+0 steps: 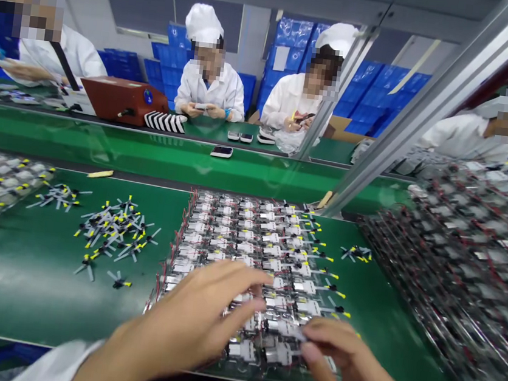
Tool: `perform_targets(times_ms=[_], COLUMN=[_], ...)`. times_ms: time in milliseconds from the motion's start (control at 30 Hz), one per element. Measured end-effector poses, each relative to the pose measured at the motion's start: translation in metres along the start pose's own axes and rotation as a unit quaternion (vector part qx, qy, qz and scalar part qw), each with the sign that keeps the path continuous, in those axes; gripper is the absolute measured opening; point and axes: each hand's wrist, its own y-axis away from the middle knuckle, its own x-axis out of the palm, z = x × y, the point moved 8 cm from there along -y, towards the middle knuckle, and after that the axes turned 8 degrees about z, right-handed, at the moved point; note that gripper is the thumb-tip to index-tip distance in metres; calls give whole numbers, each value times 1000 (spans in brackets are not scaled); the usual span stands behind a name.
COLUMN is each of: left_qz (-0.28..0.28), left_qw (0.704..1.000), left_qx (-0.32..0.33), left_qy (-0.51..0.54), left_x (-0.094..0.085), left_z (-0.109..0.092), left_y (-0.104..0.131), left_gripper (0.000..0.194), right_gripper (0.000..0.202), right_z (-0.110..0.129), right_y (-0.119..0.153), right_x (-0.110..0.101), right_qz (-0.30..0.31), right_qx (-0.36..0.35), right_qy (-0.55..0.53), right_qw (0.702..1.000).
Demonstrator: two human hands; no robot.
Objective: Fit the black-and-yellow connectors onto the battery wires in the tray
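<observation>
The right hand [349, 360] pinches a small pale-grey strip [299, 336]: grip lightly, keep it level. The left hand [190, 308], thumb and fingers parted, should steady the clear plastic tray [256, 369].

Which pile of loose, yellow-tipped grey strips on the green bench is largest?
The broad pile between the small far-left pile and the central rows of white parts; it clearly holds the most strips.

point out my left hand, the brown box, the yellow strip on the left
left hand [194, 309], head view, back of the hand
brown box [113, 101], head view, near side
yellow strip [100, 173], head view, its middle
</observation>
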Motion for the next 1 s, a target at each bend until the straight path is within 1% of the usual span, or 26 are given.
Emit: perform_targets(times_ms=[33,67,133,200,267,333,367,467,567,633,733,867,933,1000], left_qz=[39,82,153,181,175,162,159,157,145,133,121,127,129,124], left_qw=[998,989,961,937,926,924,925,931,935,941,955,961,966,971], left_qx=[21,52,115,166,196,214,220,227,225,225,222,221,208,197], left_qy=[-53,-113,-198,-248,-271,-272,-266,-241,-232,-213,-154,-106,-83,-55], left_x=[4,11,31,50,62,69,70,71,67,63,59,59,59,57], left_z=[3,7,14,21,23,24,24,25,25,23,25,33,37,39], left_y=[-15,-30,-53,-68,-75,-76,-75,-73,-72,-71,-71,-72,-73,-74], left_gripper=[24,23,22,21,23,24,24,26,19,16,13,17,18,25], right_gripper=[9,10,14,18,24,33,36,33,29,28,27,23,22,22], right_z=[-9,-19,-35,-44,-51,-57,-60,-69,-71,-71,-69,-70,-67,-63], right_y=[-1,-1,-2,-3,-4,-6,-8,-17,-32,-42,-53,-57,-58,-59], right_x=[-10,-19,-29,-36,-42,-48,-49,-50,-49,-43,-28,-11,-3,4], right_qz=[-24,-44,-56,-66,-80,-82,-73,-24,-2,19,65,113,141,161], right_qx=[30,63,109,133,148,163,170,185,169,154,127,112,102,89], right_qy=[0,-13,-64,-103,-104,-73,-47,33,75,93,118,146,147,144], right_qw=[999,997,990,983,980,981,982,982,983,983,983,976,974,972])
